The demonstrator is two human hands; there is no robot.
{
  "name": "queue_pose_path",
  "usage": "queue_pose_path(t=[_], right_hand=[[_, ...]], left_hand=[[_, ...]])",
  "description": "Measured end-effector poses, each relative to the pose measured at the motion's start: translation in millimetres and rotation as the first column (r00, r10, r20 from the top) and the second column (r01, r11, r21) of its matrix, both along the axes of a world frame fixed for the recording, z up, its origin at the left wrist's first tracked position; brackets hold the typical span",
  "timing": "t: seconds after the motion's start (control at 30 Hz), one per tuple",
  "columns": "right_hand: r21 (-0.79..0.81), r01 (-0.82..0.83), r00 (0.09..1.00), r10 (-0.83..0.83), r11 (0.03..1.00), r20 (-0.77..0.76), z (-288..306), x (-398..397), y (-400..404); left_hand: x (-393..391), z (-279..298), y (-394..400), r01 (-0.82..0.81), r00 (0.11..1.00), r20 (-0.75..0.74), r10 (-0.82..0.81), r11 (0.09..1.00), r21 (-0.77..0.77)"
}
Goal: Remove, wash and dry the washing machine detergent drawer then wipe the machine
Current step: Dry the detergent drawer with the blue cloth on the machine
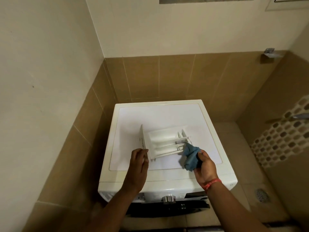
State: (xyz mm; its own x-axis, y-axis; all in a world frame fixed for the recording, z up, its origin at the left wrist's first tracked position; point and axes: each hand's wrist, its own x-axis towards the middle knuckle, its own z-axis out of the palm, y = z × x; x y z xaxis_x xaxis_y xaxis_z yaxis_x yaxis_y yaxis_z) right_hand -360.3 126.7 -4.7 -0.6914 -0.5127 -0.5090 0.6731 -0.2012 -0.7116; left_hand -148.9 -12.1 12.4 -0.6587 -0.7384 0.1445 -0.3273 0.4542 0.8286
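A: So, what is showing on the left?

B: The left hand [139, 159] is lying on the washing machine [167, 114] top, its fingers curling around the near end of the front panel of the detergent drawer [164, 142] and holding it.

A: And where is the drawer sitting?

B: It is lying on the middle of the machine's white top, front panel pointing left, open compartments facing up, back end pointing right.

A: What is the right hand [204, 166] doing?

B: It is gripping a bunched blue cloth [190, 155], and the cloth's far tip is touching the drawer's right end. A red thread [211, 183] is circling that wrist.

A: Anything further right?

B: A floor drain [262, 195] is sitting in the tiles near the machine, and a patterned tile strip [282, 136] is running up the right wall.
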Motion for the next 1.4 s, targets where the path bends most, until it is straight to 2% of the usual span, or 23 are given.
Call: queue_pose_path(t=[0.13,0.2,0.27,0.33,0.37,0.43,0.5,0.57,0.6,0.7,0.77,0.83,0.93,0.97,1.03,1.13,1.23,1.3,1.4], right_hand=[[0.019,-0.01,0.999,0.009,1.0,0.044,-2,7,-19],[0.064,-0.018,1.0,0.017,0.998,0.013,1,9,-22],[0.249,-0.017,0.985,0.059,0.968,-0.165,12,12,-22],[0.391,0.055,0.891,0.132,0.919,-0.434,18,16,-26],[0.413,0.087,0.8,0.184,0.907,-0.572,22,19,-29],[0.44,0.064,0.544,0.338,0.896,-0.768,26,23,-43],[0.562,-0.054,0.214,0.56,0.825,-0.801,25,31,-60],[0.687,-0.024,-0.143,0.677,0.726,-0.721,18,41,-72],[0.703,0.006,-0.245,0.683,0.711,-0.688,12,44,-74],[0.703,0.087,-0.372,0.678,0.706,-0.634,5,40,-69],[0.689,0.134,-0.432,0.667,0.713,-0.606,5,24,-59],[0.686,0.239,-0.433,0.707,0.688,-0.559,3,0,-45],[0.747,0.347,-0.316,0.821,0.567,-0.476,9,-23,-35],[0.766,0.337,-0.292,0.834,0.547,-0.468,12,-21,-38],[0.842,0.197,-0.267,0.853,0.503,-0.448,17,-4,-50],[0.876,-0.056,-0.379,0.801,0.48,-0.463,20,22,-68],[0.881,-0.126,-0.433,0.774,0.455,-0.462,21,23,-74],[0.899,-0.087,-0.453,0.787,0.429,-0.419,26,7,-68],[0.949,0.108,-0.491,0.846,0.296,-0.208,36,-17,-60]], left_hand=[[-9,-1,6,0.012,0.997,0.082,-0.008,0.999,-0.05],[-14,0,7,-0.016,0.996,0.087,0.023,0.997,-0.074],[-20,4,4,-0.082,0.994,0.069,0.088,0.993,-0.086],[-30,11,-3,-0.168,0.984,0.043,0.172,0.982,-0.09],[-37,16,-7,-0.199,0.978,0.041,0.203,0.976,-0.088],[-56,25,-18,-0.245,0.965,0.079,0.251,0.966,-0.08],[-75,27,-30,-0.274,0.937,0.2,0.287,0.957,-0.091],[-90,24,-39,-0.214,0.877,0.399,0.269,0.961,-0.178],[-96,22,-42,-0.167,0.836,0.489,0.25,0.964,-0.206],[-102,13,-45,-0.112,0.755,0.613,0.234,0.966,-0.232],[-100,7,-44,-0.096,0.733,0.625,0.269,0.95,-0.297],[-99,5,-42,-0.061,0.714,0.633,0.299,0.927,-0.369],[-100,5,-39,-0.043,0.713,0.624,0.32,0.908,-0.416],[-102,5,-38,-0.036,0.712,0.625,0.32,0.906,-0.422],[-104,3,-39,-0.009,0.708,0.636,0.306,0.905,-0.426],[-108,1,-44,-0.014,0.756,0.613,0.229,0.942,-0.335],[-107,0,-48,-0.024,0.769,0.602,0.215,0.951,-0.308],[-107,0,-49,-0.032,0.763,0.605,0.229,0.947,-0.318],[-108,-2,-49,-0.043,0.747,0.617,0.247,0.945,-0.325]])
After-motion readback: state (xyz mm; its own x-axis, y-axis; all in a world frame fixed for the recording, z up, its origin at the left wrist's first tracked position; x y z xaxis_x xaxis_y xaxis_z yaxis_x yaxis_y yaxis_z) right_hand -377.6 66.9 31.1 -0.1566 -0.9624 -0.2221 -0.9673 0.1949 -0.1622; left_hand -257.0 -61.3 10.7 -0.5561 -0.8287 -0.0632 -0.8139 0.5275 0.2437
